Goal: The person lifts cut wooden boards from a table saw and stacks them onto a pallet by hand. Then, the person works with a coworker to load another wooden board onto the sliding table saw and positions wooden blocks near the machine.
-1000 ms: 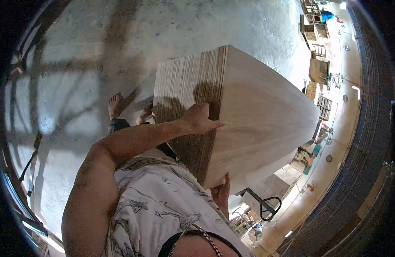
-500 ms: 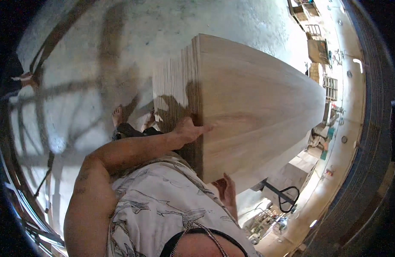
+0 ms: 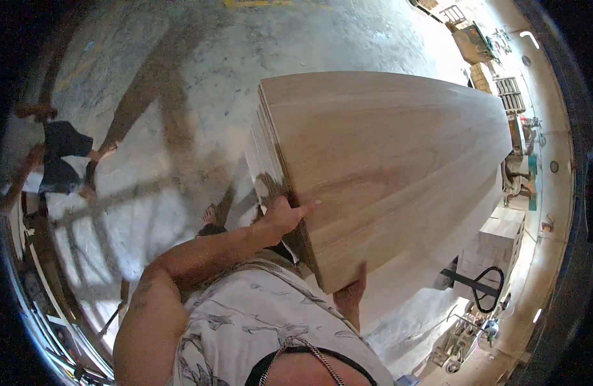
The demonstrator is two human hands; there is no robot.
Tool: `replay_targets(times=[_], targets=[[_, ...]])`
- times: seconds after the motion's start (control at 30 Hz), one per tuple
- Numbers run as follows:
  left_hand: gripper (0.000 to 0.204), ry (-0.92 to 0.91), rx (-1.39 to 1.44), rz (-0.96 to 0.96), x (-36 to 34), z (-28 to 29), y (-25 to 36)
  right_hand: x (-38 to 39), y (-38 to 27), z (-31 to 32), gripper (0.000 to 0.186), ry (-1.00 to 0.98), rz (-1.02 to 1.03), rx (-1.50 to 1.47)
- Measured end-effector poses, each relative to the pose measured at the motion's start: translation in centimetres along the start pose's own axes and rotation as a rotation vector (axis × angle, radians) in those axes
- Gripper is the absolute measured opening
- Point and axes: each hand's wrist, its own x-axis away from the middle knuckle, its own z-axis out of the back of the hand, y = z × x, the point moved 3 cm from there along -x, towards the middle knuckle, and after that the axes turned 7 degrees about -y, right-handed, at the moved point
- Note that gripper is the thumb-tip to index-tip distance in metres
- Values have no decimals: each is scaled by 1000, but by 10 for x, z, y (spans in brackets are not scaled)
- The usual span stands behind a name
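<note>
A tall stack of plywood sheets (image 3: 259, 154) stands in front of me, and a broad, pale brown plywood sheet (image 3: 386, 154) with wavy grain lies on top. My left hand (image 3: 287, 217) grips the top sheet's left edge, thumb flat on its upper face and fingers curled down over the edge. At the near corner, my right hand (image 3: 352, 293) holds the right edge of the same sheet. Its thumb lies against the edge, while its other fingers are mostly hidden beneath. A paler surface shows below the sheet on the right.
Another person (image 3: 58, 157) stands at the far left on the concrete floor (image 3: 226, 83). To the right are a dark looped handle (image 3: 488, 289), a stack of pale blocks or boards (image 3: 502, 235) and a machine (image 3: 460, 344). Wooden pallets (image 3: 510, 95) stand farther off.
My right hand has come up onto the sheet's near right edge and closed on it. The top sheet now sits at a different angle in view, and the person at left shows more fully.
</note>
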Motion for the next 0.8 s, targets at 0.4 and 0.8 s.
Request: replay_targets(times=[0.4, 0.8], targets=[[65, -518, 638, -412, -103, -27, -32, -47, -12, -4, 69, -20, 35, 189], [39, -601, 716, -780, -66, -57, -30, 20, -8, -16, 69, -44, 126, 132]])
